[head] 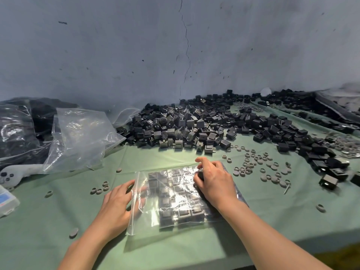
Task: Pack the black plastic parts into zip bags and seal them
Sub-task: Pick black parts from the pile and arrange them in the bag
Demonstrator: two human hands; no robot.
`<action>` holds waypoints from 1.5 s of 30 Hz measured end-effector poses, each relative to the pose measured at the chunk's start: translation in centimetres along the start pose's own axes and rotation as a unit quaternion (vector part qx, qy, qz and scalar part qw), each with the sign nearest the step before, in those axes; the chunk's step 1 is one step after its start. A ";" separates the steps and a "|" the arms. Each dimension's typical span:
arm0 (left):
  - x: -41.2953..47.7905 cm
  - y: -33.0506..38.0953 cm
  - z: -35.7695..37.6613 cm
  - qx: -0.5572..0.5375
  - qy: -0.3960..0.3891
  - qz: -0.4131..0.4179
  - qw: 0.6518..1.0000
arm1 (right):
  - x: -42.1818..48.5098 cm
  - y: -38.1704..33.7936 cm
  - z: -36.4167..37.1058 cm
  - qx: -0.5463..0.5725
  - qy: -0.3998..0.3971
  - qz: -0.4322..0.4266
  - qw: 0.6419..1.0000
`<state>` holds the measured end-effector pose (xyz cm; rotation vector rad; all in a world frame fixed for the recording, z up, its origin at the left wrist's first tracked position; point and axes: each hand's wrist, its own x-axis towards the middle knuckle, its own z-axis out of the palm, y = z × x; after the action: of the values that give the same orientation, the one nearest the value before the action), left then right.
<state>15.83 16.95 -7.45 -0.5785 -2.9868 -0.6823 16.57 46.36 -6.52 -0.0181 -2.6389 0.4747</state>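
Laying flat left hand at mouth of clear zip bag of black plastic parts. Resting right hand on top, grip unclear tbh.

wall: blue-grey, scuffed | crack: runs down its middle | table: green cloth cover

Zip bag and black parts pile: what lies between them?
Head view: only bare green cloth separates zip bag and pile of black parts; grey rings lie further right.

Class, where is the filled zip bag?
In the head view the zip bag lies centre foreground on the green cloth, left hand at its mouth, right hand on top.
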 end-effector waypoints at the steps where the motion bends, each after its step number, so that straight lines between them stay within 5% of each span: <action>1: 0.0 0.1 0.0 0.005 0.001 -0.001 1.000 | 0.0 0.0 0.0 0.000 0.001 0.001 1.000; 9: -0.3 0.2 0.5 -0.076 0.131 -0.007 0.989 | 0.0 0.2 -0.3 -0.008 -0.016 -0.006 1.000; 13: -0.1 0.5 0.4 -0.203 0.197 -0.079 0.956 | 0.2 0.3 -0.2 -0.006 -0.018 0.005 1.000; 19: 0.1 0.0 0.1 -0.295 0.259 -0.149 0.908 | 0.2 0.6 -0.9 0.142 0.027 0.082 0.986; 28: 0.1 -0.5 0.2 -0.351 0.265 -0.169 0.882 | 1.2 0.8 -2.8 0.436 0.048 0.221 0.871; 35: 0.0 -0.4 0.1 -0.370 0.271 -0.163 0.873 | 1.9 1.4 -5.1 0.578 0.041 0.336 0.742; 39: -0.8 2.9 -1.9 -0.330 0.395 -0.111 0.850 | 2.2 -0.6 -6.3 0.586 -0.015 0.286 0.758; 41: -0.6 5.6 -2.9 -0.348 0.358 -0.034 0.866 | 2.4 -2.6 -6.6 0.607 -0.049 0.249 0.753; 45: 0.6 10.7 -3.2 -0.394 0.157 0.020 0.905 | 2.5 -7.7 -6.6 0.649 -0.083 0.157 0.740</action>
<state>18.94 24.75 -0.11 -0.4673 -2.3028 -1.7957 17.76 41.56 2.68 0.0206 -1.8536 2.3697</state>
